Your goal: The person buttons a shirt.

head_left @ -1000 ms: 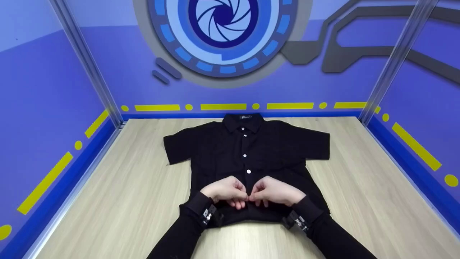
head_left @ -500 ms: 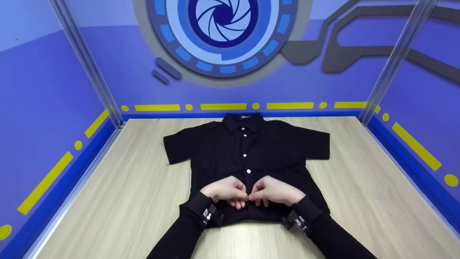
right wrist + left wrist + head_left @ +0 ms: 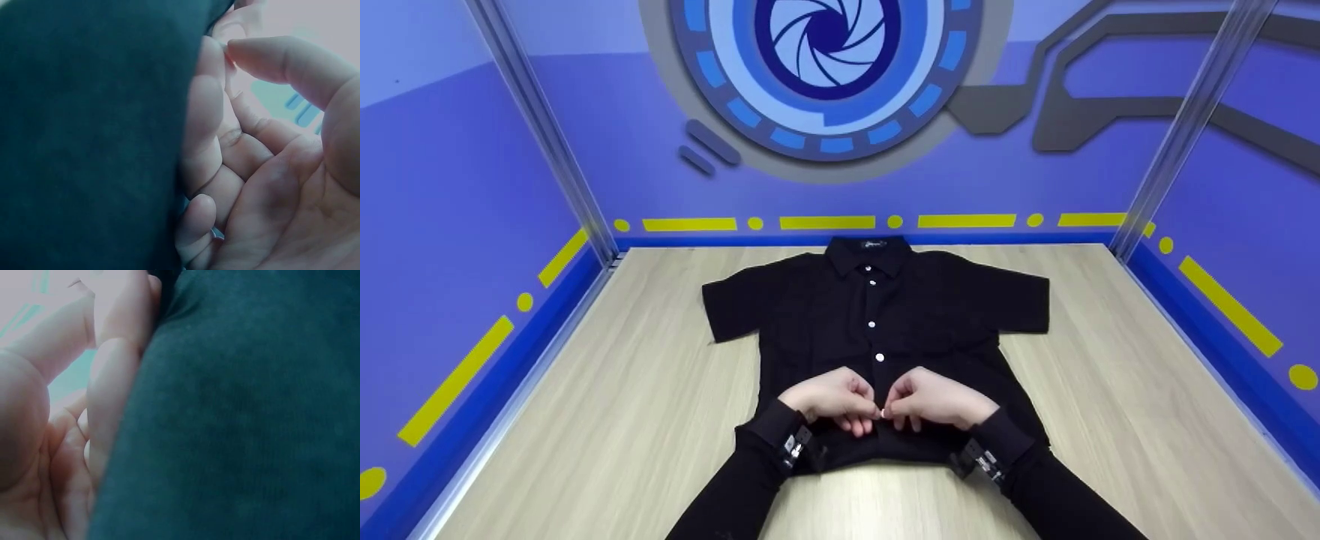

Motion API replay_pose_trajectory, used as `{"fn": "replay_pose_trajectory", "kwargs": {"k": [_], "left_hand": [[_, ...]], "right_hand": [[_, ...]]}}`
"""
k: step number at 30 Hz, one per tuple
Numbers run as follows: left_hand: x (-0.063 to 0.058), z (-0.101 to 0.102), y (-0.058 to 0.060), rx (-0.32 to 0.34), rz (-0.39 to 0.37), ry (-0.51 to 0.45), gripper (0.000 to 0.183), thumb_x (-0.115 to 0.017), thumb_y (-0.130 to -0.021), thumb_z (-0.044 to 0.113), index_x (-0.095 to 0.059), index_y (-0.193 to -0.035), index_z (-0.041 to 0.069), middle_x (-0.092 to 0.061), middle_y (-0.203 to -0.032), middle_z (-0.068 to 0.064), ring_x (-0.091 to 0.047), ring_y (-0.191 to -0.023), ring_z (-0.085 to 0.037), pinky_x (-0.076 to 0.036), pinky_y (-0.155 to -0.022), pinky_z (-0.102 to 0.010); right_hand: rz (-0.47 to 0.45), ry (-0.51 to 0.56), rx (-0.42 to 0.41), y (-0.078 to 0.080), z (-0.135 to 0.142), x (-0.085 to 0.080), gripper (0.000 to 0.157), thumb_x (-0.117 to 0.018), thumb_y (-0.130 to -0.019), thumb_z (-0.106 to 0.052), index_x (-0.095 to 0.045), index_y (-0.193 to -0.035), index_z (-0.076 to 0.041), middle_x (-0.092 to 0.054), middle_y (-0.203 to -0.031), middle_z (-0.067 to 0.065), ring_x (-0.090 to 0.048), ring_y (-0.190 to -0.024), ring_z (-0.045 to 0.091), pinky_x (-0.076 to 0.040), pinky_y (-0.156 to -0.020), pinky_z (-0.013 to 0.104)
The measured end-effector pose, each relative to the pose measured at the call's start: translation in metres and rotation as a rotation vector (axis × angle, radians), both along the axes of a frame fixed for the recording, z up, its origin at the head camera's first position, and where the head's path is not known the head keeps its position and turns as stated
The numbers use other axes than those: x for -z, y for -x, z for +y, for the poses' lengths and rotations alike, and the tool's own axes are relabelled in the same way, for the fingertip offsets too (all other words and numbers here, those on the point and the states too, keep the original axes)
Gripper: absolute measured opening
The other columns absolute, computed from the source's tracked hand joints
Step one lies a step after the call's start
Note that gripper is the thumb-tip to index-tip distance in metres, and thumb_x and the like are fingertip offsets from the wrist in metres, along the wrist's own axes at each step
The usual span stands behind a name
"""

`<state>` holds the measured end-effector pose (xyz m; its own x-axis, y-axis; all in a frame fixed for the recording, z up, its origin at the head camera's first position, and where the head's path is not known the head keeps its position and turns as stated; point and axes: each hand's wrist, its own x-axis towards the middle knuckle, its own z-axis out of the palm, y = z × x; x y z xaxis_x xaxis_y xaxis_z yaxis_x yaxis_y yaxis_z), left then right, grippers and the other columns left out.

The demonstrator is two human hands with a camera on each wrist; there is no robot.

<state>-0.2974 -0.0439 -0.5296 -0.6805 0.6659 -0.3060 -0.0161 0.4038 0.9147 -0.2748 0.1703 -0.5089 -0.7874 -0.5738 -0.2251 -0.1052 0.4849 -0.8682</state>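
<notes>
A black short-sleeved button-up shirt (image 3: 937, 315) lies face up with its collar at the far edge of the table. Over its lower front, my left hand (image 3: 834, 396) pinches the front edge between thumb and fingers. Opposite it, thumb to forefinger, my right hand (image 3: 936, 397) pinches at a small white button (image 3: 883, 413); the fingertips of both hands nearly meet there. Dark shirt cloth (image 3: 242, 410) fills much of the left wrist view beside the curled fingers (image 3: 115, 382). In the right wrist view, thumb and forefinger come together at the cloth's edge, mostly hiding the button.
White buttons run down the shirt front above the hands, the nearest button (image 3: 880, 358) just beyond them. The wooden table (image 3: 615, 390) is enclosed by a blue back wall (image 3: 840, 199) and side walls with yellow marks.
Both hands stay at the same spot on the shirt. The fingertips have drawn slightly apart, and the white button now shows between them.
</notes>
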Motion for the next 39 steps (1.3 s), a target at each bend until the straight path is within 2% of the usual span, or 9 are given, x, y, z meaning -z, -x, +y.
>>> {"fn": "replay_pose_trajectory", "kwargs": {"k": [14,39], "left_hand": [[-0.0006,-0.0014,0.0018,0.024,-0.054,-0.026,0.012,-0.073,-0.084,0.018,-0.069,-0.079,0.007,-0.07,-0.066,-0.004,-0.065,-0.054,-0.008,-0.048,-0.044,-0.016],[-0.0021,-0.0027,0.0015,0.032,-0.05,-0.018,0.013,-0.074,-0.084,0.021,-0.071,-0.082,0.009,-0.071,-0.067,-0.004,-0.066,-0.055,-0.008,-0.048,-0.043,-0.016]], "right_hand": [[-0.006,-0.021,-0.017,0.0004,0.0029,-0.0017,0.011,-0.066,-0.086,-0.011,-0.071,-0.085,0.0,-0.069,-0.071,0.012,-0.053,-0.049,0.01,-0.045,-0.047,0.021],[0.011,-0.05,-0.035,-0.0019,0.0025,-0.0058,0.021,-0.071,-0.086,-0.018,-0.069,-0.078,0.002,-0.062,-0.061,0.005,-0.048,-0.046,0.009,-0.04,-0.044,0.02]]}}
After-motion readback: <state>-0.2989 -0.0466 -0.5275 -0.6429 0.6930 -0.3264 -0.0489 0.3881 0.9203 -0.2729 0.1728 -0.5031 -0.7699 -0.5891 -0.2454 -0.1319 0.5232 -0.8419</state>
